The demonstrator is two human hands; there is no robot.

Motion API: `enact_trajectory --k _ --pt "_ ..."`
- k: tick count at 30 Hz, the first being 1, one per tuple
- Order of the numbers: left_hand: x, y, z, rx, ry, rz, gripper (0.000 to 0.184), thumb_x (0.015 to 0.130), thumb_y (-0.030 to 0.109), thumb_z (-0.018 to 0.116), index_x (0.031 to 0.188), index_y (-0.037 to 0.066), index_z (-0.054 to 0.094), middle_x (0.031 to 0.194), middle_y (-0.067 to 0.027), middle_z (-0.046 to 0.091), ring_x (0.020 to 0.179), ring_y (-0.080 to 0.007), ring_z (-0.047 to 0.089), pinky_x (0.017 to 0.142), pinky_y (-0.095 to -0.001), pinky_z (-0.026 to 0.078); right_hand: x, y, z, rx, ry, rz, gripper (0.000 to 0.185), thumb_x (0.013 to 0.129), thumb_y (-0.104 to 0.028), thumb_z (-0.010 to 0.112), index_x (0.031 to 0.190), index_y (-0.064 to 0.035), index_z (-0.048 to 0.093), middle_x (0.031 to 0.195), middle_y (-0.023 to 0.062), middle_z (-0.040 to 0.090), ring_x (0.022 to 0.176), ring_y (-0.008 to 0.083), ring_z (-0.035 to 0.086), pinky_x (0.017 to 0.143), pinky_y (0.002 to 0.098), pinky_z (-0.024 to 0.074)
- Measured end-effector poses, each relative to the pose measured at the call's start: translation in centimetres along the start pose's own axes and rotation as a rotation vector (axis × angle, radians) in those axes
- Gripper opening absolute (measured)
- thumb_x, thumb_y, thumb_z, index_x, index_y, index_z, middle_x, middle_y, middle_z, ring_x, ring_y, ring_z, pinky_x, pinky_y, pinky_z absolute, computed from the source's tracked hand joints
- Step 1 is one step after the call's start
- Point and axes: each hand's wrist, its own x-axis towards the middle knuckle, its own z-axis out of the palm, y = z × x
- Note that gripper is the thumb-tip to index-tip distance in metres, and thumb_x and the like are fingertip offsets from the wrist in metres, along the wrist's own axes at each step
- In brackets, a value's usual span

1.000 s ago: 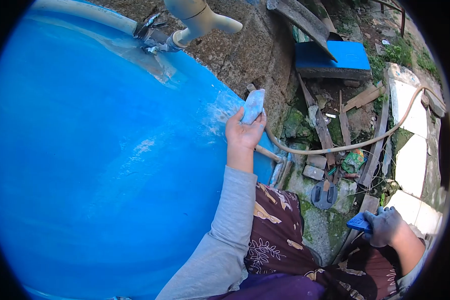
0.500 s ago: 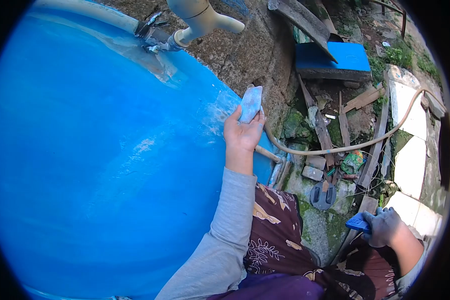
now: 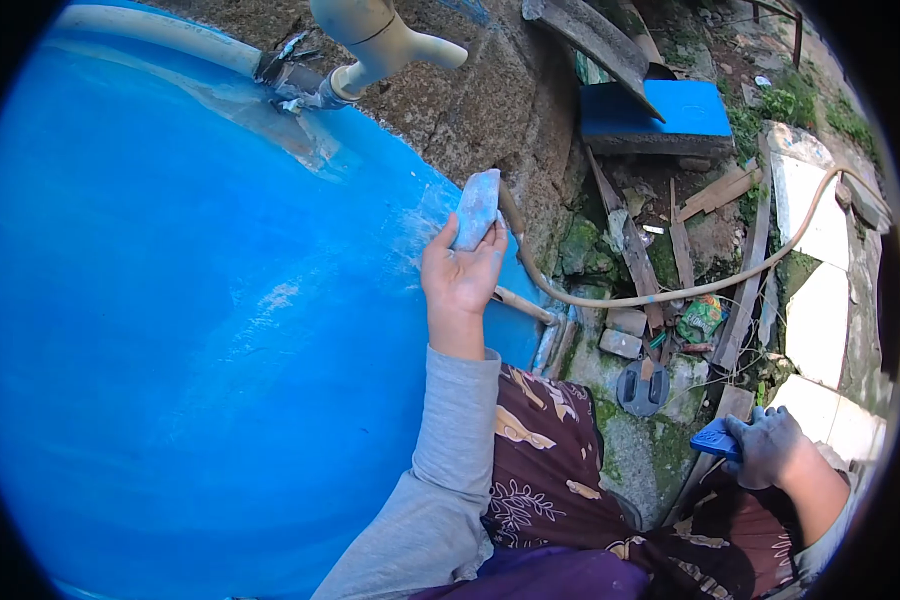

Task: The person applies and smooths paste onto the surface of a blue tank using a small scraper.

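My left hand [image 3: 462, 273] is palm up in the middle of the view, its fingers and thumb closed round a flat, pale, blue-smeared piece [image 3: 477, 208] of a kind I cannot make out. The hand is above the edge of a large blue-painted surface [image 3: 220, 330], near a whitish scuffed patch. At the lower right, my right hand [image 3: 770, 450], dusted grey-blue, grips a small blue rectangular block [image 3: 717, 440] with pale marks on its face. That hand is over the patterned brown cloth [image 3: 550, 440] on my lap.
Cream pipe fittings [image 3: 385, 45] stick up at the top. A beige hose [image 3: 670, 300] crosses the ground at right. Beyond lie a blue-topped slab [image 3: 660, 110], wooden planks [image 3: 760, 260], small blocks [image 3: 621, 343], a round grey lid [image 3: 642, 388] and white tiles [image 3: 820, 325].
My left hand, still holding the pale piece, appears slightly further left. The whole view has shifted a little the same way. My right hand keeps its grip on the blue block.
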Motion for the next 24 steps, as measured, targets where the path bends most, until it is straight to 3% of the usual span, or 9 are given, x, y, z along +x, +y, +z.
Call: enact_trajectory --k 3,8,14,16,19,24 --pt "0.1 0.4 -0.6 0.002 -0.042 -0.05 0.037 0.09 0.013 0.044 0.122 -0.003 0.037 0.123 -0.0194 0.042 0.116 -0.0309 0.039 0.096 -0.0445 0.032 -0.2 -0.2 -0.1 0.008 -0.013 -0.003 0.058 0.074 -0.043 0.059 0.12 -0.0084 0.048 0.103 0.02 0.056 0.099 0.0308 0.054 0.089 0.0377 0.0383" --pt "1.9 -1.3 -0.6 0.076 0.168 0.031 0.037 0.09 0.011 0.044 0.124 -0.002 0.037 0.125 -0.0193 0.043 0.119 -0.0296 0.038 0.099 -0.044 0.03 0.0 -0.1 -0.2 0.042 -0.03 -0.004 0.057 0.074 -0.043 0.058 0.119 -0.0083 0.049 0.102 0.0197 0.056 0.099 0.0303 0.054 0.089 0.0375 0.0384" --pt "-0.8 0.5 0.3 -0.034 -0.036 -0.054 0.038 0.09 0.012 0.043 0.124 -0.003 0.036 0.126 -0.0189 0.041 0.119 -0.03 0.038 0.099 -0.0441 0.03 0.0 0.1 0.3 0.021 0.028 -0.01 0.057 0.073 -0.042 0.059 0.118 -0.0072 0.049 0.101 0.0198 0.056 0.097 0.0312 0.055 0.088 0.0373 0.0388" --pt "0.0 0.2 -0.3 -0.02 -0.04 -0.047 0.038 0.091 0.012 0.042 0.125 -0.003 0.035 0.127 -0.019 0.041 0.12 -0.0302 0.037 0.099 -0.0446 0.029 -0.2 -0.1 -0.1 0.033 0.013 -0.014 0.058 0.073 -0.041 0.06 0.118 -0.0069 0.049 0.102 0.0199 0.056 0.097 0.0314 0.055 0.088 0.0375 0.0388" --pt "1.9 -0.6 -0.8 0.075 0.152 -0.042 0.038 0.091 0.013 0.041 0.125 -0.003 0.034 0.127 -0.0194 0.04 0.119 -0.0308 0.037 0.098 -0.0459 0.029 -0.2 0.0 -0.1 0.057 0.003 -0.022 0.057 0.072 -0.041 0.06 0.117 -0.007 0.05 0.101 0.0198 0.056 0.099 0.031 0.054 0.088 0.0376 0.0385" --pt "0.2 -0.2 -0.3 0.05 0.02 -0.001 0.037 0.091 0.013 0.041 0.124 -0.004 0.035 0.127 -0.0193 0.04 0.118 -0.0301 0.038 0.098 -0.0466 0.029 0.0 0.3 0.2 0.025 0.033 0.003 0.057 0.072 -0.041 0.06 0.117 -0.007 0.05 0.1 0.0195 0.056 0.1 0.0307 0.054 0.088 0.0377 0.0384"
